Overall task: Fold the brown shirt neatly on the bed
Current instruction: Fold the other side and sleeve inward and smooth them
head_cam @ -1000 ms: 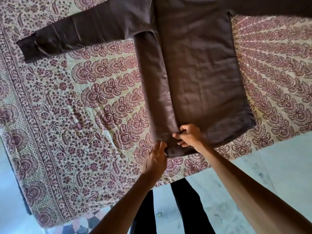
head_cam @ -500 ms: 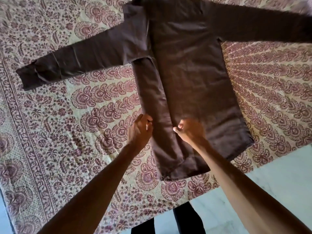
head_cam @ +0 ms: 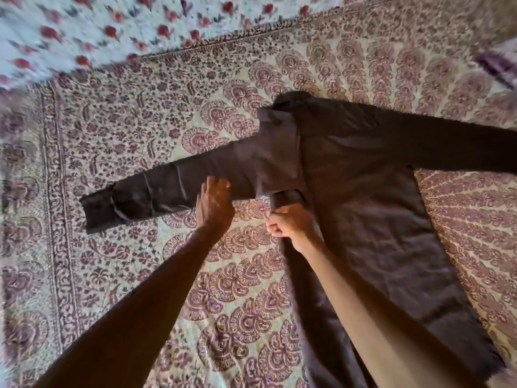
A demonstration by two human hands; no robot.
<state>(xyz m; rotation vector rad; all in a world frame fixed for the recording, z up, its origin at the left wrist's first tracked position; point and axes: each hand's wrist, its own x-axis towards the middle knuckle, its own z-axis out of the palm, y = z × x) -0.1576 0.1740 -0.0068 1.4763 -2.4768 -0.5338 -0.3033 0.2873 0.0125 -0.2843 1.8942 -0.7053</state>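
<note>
The brown shirt (head_cam: 363, 214) lies flat on the bed's patterned cover (head_cam: 126, 275), its left side panel folded inward along the body. Its left sleeve (head_cam: 173, 189) stretches out to the left, and the right sleeve (head_cam: 461, 152) runs off the right edge. My left hand (head_cam: 214, 204) hovers open, fingers spread, at the lower edge of the left sleeve near the armpit. My right hand (head_cam: 291, 222) is a closed fist pressing on the folded panel just below the armpit; whether it pinches cloth is unclear.
A white sheet with red flowers (head_cam: 98, 32) lies beyond the patterned cover at the top left. A striped purple cloth (head_cam: 498, 63) shows at the top right corner. The cover spreads wide to the left of the shirt.
Both hands have moved up from the shirt's hem along the folded panel to the armpit. My left hand has opened beside the sleeve. The camera has tilted toward the head of the bed.
</note>
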